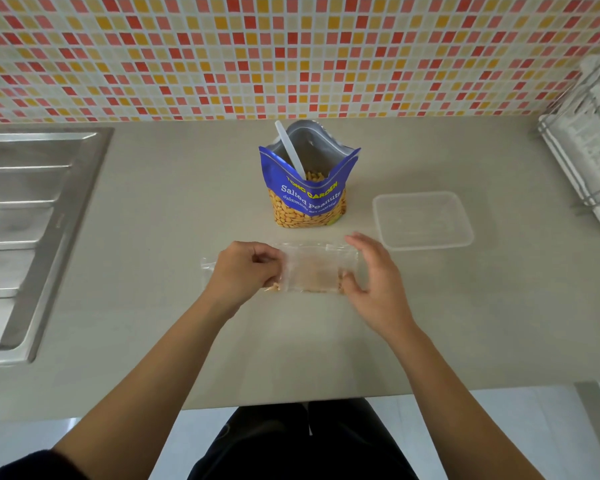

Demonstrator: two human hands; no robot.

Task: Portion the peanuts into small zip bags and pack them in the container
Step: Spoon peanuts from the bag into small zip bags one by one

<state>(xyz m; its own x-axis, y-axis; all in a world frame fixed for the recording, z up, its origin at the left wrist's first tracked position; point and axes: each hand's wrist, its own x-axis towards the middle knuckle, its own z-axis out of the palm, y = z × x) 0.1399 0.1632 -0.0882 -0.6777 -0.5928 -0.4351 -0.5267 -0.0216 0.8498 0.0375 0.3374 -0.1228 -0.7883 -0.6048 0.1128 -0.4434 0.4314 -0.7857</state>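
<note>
A pale beige countertop (146,289) fills most of the view, and its near edge is seen at 6 o'clock. Behind it, at 12 o'clock, the wall (257,53) is covered in small mosaic tiles of red, pink, orange and cream. A stainless-steel sink drainboard (32,220) is set into the counter at 9 o'clock. A white wire rack (589,161) stands at 2 o'clock against the frame's edge. Pale floor (499,427) is visible below the counter, with dark trousers (291,441) at 6 o'clock.

A small clear zip bag (312,268) is held just above or on the counter near the centre, with a blurred layer of peanuts in its lower part. Its 9 o'clock end is pinched by the left hand (246,268), whose fingers are curled in around it. The right hand (371,271) is placed at the bag's 3 o'clock end, fingers spread and nearly straight, thumb laid against the lower corner. A second clear bag (208,263) is partly seen under the left hand, at 9 o'clock.

The blue peanut bag (307,199) stands upright and open at 12 o'clock from the zip bag, with a white plastic spoon (288,147) propped inside. The clear rectangular container (423,220) rests on the counter at 2 o'clock, just beyond the right fingertips.
</note>
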